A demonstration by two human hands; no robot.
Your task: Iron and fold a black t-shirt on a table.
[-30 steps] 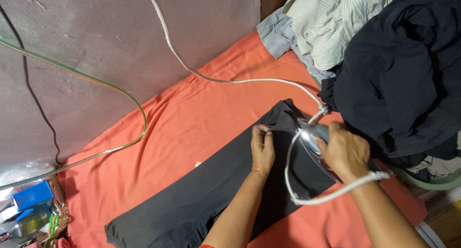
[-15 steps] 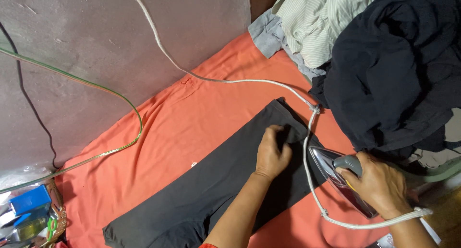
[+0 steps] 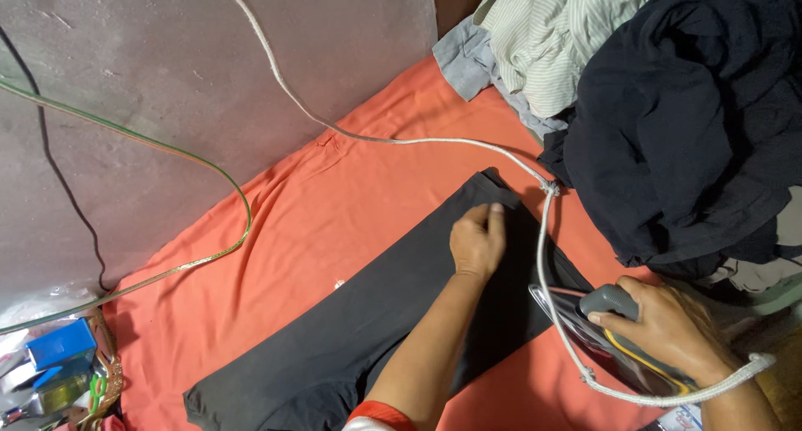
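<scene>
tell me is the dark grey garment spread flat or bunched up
Spread flat: the dark grey garment lies smooth along the orange cloth, left hand pressing it, right hand gripping the iron.

At the far lower left, off the edge of my orange cloth [image 3: 276,230], a small blue box [image 3: 58,345] lies tilted among clear plastic wrapping [image 3: 33,301], with a yellowish packet [image 3: 58,395] just below it. At the bottom right edge, a white printed label corner [image 3: 681,418] peeks out, mostly hidden.
</scene>
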